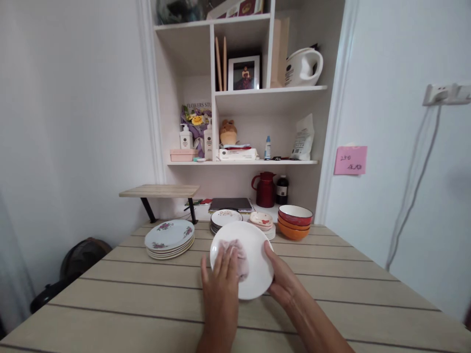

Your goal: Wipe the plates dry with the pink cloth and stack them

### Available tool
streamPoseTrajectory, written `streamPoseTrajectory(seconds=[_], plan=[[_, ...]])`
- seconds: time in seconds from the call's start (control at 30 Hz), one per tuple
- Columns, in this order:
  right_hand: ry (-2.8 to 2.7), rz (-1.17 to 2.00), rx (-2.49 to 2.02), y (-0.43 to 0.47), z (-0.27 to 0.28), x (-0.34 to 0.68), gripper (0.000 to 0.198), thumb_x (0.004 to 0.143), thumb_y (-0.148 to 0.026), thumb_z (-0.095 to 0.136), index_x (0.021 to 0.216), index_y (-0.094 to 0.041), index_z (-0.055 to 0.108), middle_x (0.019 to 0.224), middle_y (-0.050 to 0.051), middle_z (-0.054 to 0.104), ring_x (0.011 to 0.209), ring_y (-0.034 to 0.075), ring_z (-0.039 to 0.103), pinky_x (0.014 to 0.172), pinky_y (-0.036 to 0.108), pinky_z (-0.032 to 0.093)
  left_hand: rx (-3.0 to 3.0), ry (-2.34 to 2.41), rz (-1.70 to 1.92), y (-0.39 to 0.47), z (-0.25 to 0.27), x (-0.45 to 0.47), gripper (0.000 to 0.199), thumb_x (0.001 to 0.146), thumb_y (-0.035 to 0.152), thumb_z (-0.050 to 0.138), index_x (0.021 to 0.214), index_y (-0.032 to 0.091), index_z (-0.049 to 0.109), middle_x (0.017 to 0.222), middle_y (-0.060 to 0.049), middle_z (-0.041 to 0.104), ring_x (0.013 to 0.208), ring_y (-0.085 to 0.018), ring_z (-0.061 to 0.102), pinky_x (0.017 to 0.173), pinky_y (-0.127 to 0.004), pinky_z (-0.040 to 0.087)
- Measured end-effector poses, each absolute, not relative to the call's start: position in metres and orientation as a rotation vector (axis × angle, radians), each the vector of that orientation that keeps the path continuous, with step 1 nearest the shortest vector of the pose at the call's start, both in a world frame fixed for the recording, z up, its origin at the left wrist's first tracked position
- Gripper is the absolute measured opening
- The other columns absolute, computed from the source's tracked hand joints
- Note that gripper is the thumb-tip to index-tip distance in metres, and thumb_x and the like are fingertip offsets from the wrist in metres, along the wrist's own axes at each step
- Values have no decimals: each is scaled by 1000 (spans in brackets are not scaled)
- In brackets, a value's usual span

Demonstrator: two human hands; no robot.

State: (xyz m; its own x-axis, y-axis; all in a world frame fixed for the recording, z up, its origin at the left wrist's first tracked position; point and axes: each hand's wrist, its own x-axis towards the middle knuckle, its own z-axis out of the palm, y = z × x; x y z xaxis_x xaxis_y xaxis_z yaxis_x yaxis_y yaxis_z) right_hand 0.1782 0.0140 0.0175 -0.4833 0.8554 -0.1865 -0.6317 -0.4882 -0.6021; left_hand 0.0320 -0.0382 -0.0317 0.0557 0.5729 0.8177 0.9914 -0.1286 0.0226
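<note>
White plate (259,255) held above the table (147,296), pink cloth (241,262) on it.
The cloth is pressed by the left hand (222,279), fingers nearly straight; the plate's edge is clasped by the right hand (281,274). Beyond the plate, flowered plates (170,238) are stacked to its left, bowls (294,223) to its right; a red jug (265,191) is set farther back.

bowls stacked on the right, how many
3 visible: red bowl on top, middle orange bowl beneath, bottom orange bowl lowest; others nested between them may be hidden.
</note>
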Motion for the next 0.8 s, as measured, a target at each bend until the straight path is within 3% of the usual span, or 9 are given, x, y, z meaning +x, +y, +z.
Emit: streamPoseTrajectory(seconds=[0.23,0.43,0.6,0.8], plan=[[-586,1974,-709,16,15,178,62,86,-50,56,131,-8,51,105,18,73,97,28,70,92,42,51,-1695,-1586,-916,-39,-34,29,29,84,17,60,111,24,65,109,-6,72,101,-27,63,101,-56,42],[-601,1965,-674,18,13,181,65,86,-51,55,133,-7,48,104,18,73,97,29,70,92,44,51,-1798,-1363,-998,-40,-36,38,29,78,10,63,106,16,67,106,-7,72,104,-25,62,92,-41,53],[-647,2072,-584,17,11,178,61,88,-50,53,127,-2,53,100,21,73,96,28,70,91,41,51,-1877,-1254,-1040,-42,-36,50,34,86,11,52,118,21,62,121,-4,68,115,-22,59,98,-39,49],[-794,2086,-616,6,5,167,49,85,-44,61,117,-6,62,101,18,74,86,24,72,80,34,55,-1944,-1383,-989,-43,-27,46,39,90,22,51,129,28,54,135,-2,58,131,-23,47,114,-56,26]])
